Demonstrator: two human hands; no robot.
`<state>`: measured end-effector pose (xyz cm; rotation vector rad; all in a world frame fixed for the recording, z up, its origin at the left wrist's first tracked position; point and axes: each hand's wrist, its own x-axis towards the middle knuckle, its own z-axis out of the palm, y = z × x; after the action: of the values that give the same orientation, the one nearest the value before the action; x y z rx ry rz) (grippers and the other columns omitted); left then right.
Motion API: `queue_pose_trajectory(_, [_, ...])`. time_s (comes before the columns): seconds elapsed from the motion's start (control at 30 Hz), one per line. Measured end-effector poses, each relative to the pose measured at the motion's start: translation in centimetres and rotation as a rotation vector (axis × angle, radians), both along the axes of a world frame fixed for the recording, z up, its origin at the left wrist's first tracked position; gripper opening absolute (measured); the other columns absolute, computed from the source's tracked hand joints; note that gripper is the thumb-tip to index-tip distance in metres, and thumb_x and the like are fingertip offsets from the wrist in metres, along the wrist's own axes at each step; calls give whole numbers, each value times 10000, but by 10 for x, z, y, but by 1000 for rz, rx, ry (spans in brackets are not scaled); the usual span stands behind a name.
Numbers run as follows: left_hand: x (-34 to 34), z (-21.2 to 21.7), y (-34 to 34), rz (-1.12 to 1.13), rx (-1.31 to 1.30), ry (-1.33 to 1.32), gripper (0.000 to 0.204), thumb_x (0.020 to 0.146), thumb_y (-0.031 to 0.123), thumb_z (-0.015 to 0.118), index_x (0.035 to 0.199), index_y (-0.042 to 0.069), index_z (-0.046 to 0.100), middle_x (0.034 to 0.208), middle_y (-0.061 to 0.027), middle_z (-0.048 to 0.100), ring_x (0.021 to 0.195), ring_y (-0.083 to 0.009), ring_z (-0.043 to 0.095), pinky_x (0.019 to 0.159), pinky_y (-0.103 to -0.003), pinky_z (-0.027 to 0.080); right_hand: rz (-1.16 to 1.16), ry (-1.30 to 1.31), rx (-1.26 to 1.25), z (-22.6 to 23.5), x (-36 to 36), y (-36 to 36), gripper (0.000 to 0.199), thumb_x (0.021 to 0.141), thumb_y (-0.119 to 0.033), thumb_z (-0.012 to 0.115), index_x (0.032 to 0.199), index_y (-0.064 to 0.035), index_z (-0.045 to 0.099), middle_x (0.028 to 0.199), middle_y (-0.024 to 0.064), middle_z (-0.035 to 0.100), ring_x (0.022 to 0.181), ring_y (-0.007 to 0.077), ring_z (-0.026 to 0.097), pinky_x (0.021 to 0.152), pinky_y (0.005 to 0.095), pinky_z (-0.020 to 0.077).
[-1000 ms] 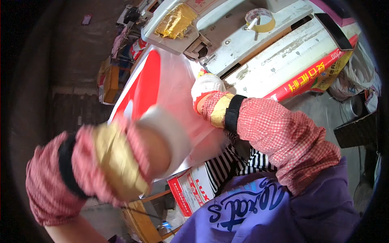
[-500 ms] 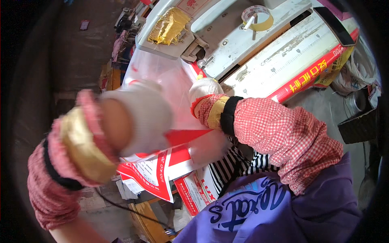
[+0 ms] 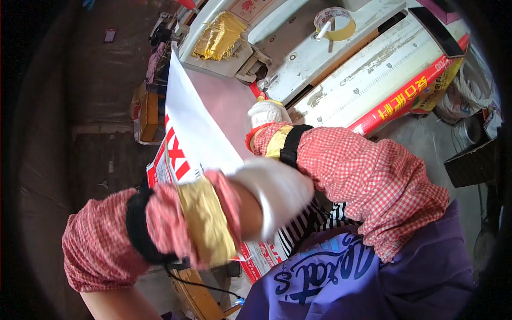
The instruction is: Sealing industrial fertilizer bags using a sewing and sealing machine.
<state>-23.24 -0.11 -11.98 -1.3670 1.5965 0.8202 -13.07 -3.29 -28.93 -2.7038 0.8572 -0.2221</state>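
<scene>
My left hand (image 3: 277,194), in a white glove, is smeared by motion in front of my lap, so its fingers cannot be read. It lies over the lower right edge of a white woven sack (image 3: 200,133) with red print. At the sack's far right corner is my right hand (image 3: 266,113), also gloved. A pale pink, see-through layer (image 3: 229,101) shows beside it. That hand rests close to the end of the sewing machine (image 3: 298,45), beside a small red strip; its fingers are mostly hidden. Checked red sleeves cover both forearms.
On the machine lie a tape roll (image 3: 349,31) with a white stick, a yellow woven patch (image 3: 220,37) and a dark flat phone-like slab (image 3: 436,32). Red-and-yellow packaging (image 3: 405,101) edges the machine bed. Plastic bags (image 3: 469,88) hang at right. A wooden piece (image 3: 197,293) stands below.
My left hand has swung right and down toward my lap. The white sack now stands up as a tall fold at the left, with its red print showing. The right hand has barely moved.
</scene>
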Motion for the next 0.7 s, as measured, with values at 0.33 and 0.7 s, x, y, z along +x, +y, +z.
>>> queue_pose_trajectory(0.33, [120,66,-22,-364,-408,-332,237,733,275,665,918,129,690,812,-60,668,736,-258,624,698,-348,504,-114,-140,35,14,-40,10,163,764,-138,597,900,-93,674,890,121,665,795,223,652,670,337,524])
queue_pose_trajectory(0.7, [32,-13,42,-105,-579,287,107,695,180,645,746,99,692,702,-85,655,682,-273,652,616,-364,530,161,-151,123,-9,-20,-22,284,778,-243,604,1021,-114,676,842,45,675,744,262,638,694,382,502])
